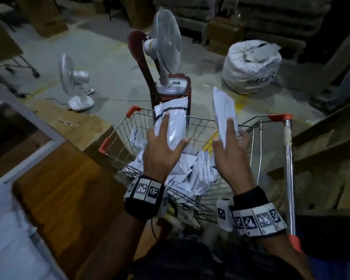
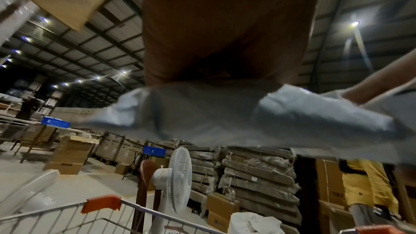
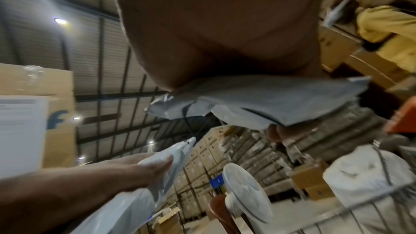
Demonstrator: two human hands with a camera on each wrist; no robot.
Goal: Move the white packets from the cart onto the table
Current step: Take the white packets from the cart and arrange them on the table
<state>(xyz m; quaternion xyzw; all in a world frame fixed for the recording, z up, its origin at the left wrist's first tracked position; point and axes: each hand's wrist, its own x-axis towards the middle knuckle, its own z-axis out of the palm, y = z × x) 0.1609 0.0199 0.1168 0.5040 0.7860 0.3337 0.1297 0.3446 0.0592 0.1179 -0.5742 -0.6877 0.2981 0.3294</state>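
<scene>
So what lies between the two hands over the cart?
In the head view, nothing bridges the left hand and right hand; through the gap shows the packet pile in the cart.

The cart (image 1: 192, 122) is open at the top, so a hand can reach in from above; its wire walls close the sides. A wooden box (image 1: 83, 128) stands against its left wall, before the desk (image 1: 55, 190) at near left. Beyond the far rim stand a chair (image 1: 143, 63) carrying a fan (image 1: 166, 43).
</scene>
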